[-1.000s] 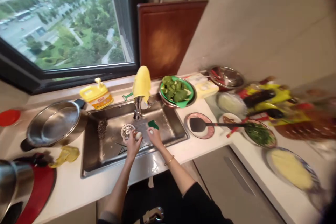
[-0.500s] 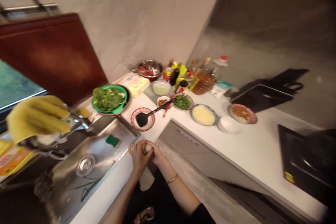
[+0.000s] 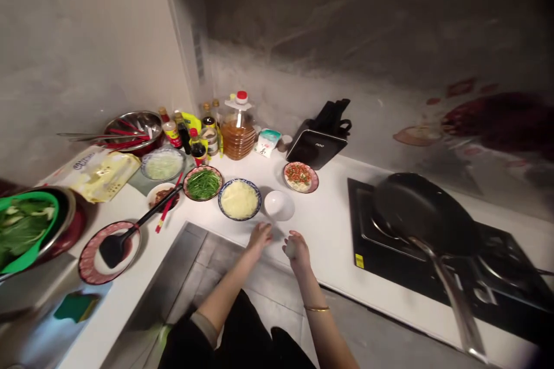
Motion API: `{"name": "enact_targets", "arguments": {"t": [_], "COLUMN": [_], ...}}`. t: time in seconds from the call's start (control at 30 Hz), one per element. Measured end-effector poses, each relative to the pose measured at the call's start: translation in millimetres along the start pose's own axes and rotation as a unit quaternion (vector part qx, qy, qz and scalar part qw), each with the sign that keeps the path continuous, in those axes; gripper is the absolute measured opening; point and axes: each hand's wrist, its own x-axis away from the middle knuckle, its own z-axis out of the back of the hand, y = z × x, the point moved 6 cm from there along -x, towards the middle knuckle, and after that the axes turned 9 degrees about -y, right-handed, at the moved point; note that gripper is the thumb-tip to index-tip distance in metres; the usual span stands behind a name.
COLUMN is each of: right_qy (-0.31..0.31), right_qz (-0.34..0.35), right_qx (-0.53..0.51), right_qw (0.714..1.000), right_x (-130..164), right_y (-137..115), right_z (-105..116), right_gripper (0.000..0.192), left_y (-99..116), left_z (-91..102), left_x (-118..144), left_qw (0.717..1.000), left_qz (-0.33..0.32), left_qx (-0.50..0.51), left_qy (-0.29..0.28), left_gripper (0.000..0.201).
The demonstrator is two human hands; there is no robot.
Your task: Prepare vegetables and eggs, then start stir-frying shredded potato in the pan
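The right hand (image 3: pixel 298 249) is curled around a pale egg (image 3: pixel 290 249) just above the white table (image 3: pixel 329 225) edge, near the empty white bowl (image 3: pixel 279 205), while the left hand (image 3: pixel 260 236) rests open beside it. A wet shell could slip and crack on the floor below. Only the knife block (image 3: pixel 319 141) shows lettering, too small to read.

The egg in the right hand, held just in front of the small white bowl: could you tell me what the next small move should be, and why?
Probably a tap of the egg on the rim of the white bowl. The right hand has it in its grip close before that bowl, which looks empty, and the left hand rests on the counter beside it, free to steady it.
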Motion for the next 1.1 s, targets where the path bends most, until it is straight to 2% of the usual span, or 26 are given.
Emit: {"name": "enact_targets", "arguments": {"t": [0.03, 0.1, 0.2, 0.27, 0.37, 0.43, 0.5, 0.57, 0.63, 0.73, 0.83, 0.97, 1.03, 1.1], "right_qy": [0.010, 0.016, 0.018, 0.020, 0.024, 0.013, -0.023, -0.083, -0.147, -0.235, -0.333, -0.438, -0.474, -0.518], "right_qz": [0.010, 0.012, -0.011, -0.030, -0.063, -0.087, -0.108, -0.136, -0.184, -0.262, -0.318, -0.425, -0.464, -0.464], "right_qx": [0.016, 0.030, 0.017, -0.003, -0.032, -0.047, -0.054, -0.042, -0.019, 0.019, 0.054, 0.098, 0.128, 0.169], "right_qw": [1.000, 0.999, 1.000, 0.999, 0.997, 0.995, 0.992, 0.986, 0.972, 0.936, 0.886, 0.786, 0.737, 0.698], "right_x": [-9, -24, -36, -39, -40, -37, -32, -23, -10, 19, 62, 149, 198, 246], "right_y": [-9, -20, -22, -21, -21, -24, -24, -19, -1, 42, 94, 170, 209, 249], "right_z": [12, 29, 44, 49, 51, 46, 31, 6, -30, -97, -176, -272, -310, -343], "right_gripper": [0.031, 0.033, 0.036, 0.035, 0.031, 0.029, 0.028, 0.029, 0.032, 0.034, 0.028, 0.015, 0.011, 0.014], "left_y": [-3, -4, -4, -3, -3, -2, 1, 2, 4, 5, -1, -25, -38, -50], "left_z": [-12.1, -28.5, -42.8, -48.1, -45.6, -37.4, -23.4, 2.5, 37.6, 100.3, 170.8, 268.7, 313.0, 350.6], "left_x": [-17, -42, -64, -68, -54, -30, 5, 48, 92, 155, 216, 305, 357, 411], "left_qw": [0.998, 0.993, 0.984, 0.981, 0.979, 0.977, 0.971, 0.963, 0.955, 0.939, 0.906, 0.825, 0.773, 0.709], "left_qz": [0.040, 0.067, 0.057, 0.050, 0.040, 0.035, 0.024, 0.019, -0.005, -0.076, -0.171, -0.288, -0.309, -0.297], "left_qx": [0.043, 0.096, 0.165, 0.182, 0.194, 0.210, 0.228, 0.256, 0.293, 0.332, 0.337, 0.258, 0.156, 0.028], "left_qy": [-0.001, 0.016, 0.044, 0.049, 0.045, 0.005, -0.061, -0.076, -0.042, 0.057, 0.192, 0.413, 0.532, 0.638], "left_gripper": [0.042, 0.047, 0.050, 0.054, 0.061, 0.062, 0.061, 0.057, 0.057, 0.061, 0.060, 0.060, 0.061, 0.063]}}
